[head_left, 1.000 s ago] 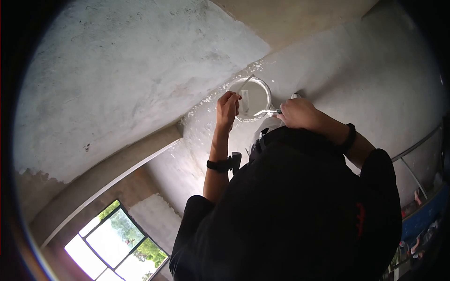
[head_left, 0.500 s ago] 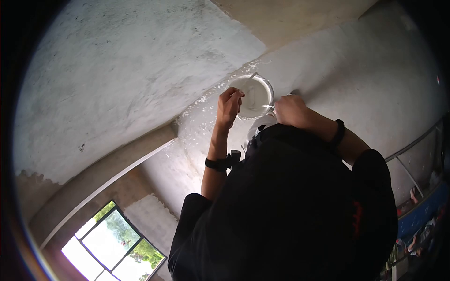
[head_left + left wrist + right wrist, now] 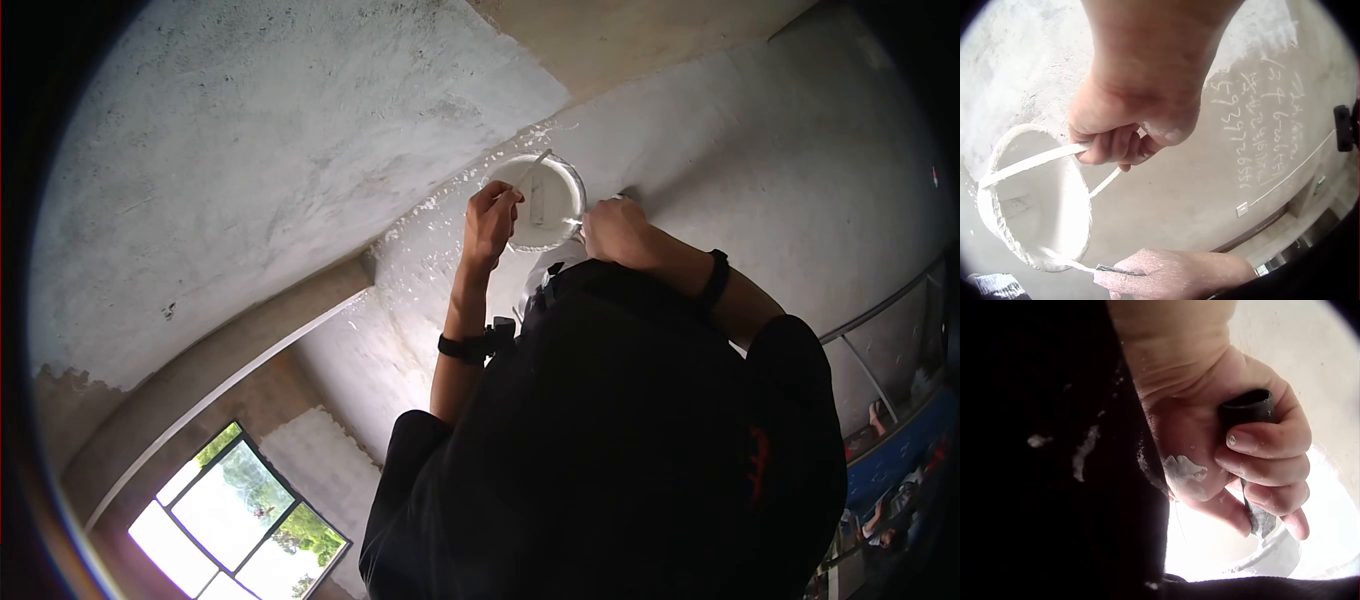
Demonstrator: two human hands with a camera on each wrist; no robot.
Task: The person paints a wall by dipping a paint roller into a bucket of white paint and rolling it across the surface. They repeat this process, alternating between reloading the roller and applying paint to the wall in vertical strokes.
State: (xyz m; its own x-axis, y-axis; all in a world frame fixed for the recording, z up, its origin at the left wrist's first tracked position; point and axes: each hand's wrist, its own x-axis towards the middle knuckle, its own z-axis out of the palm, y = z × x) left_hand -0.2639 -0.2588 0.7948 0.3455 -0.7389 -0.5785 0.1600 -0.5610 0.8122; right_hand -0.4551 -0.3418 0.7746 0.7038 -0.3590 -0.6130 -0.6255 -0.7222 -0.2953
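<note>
My left hand (image 3: pixel 488 228) grips the white strap handle (image 3: pixel 1035 165) of a round bucket (image 3: pixel 988 206), fingers curled round it. Pale, wet-looking plaster coats the bucket's rim and inside, and a rectangular mark shows within. My right hand (image 3: pixel 615 232) is at the near right side of the bucket. Its fingers wrap the dark, tube-like handle (image 3: pixel 1249 407) of a putty knife. In the left wrist view the knife's white-coated blade (image 3: pixel 1063 259) appears thin and crosses the bucket's rim. White smears mark the right palm.
White splatters (image 3: pixel 425 205) dot the floor along the foot of the partly coated wall (image 3: pixel 300 120). A window (image 3: pixel 240 510) is at lower left, a metal railing (image 3: pixel 880 375) at right. In the left wrist view, chalk-like writing (image 3: pixel 1260 125) covers a bare wall patch.
My right hand has moved slightly left, closer to the bucket's rim, and less of the knife's blade shows in the head view. My left hand stays on the strap handle.
</note>
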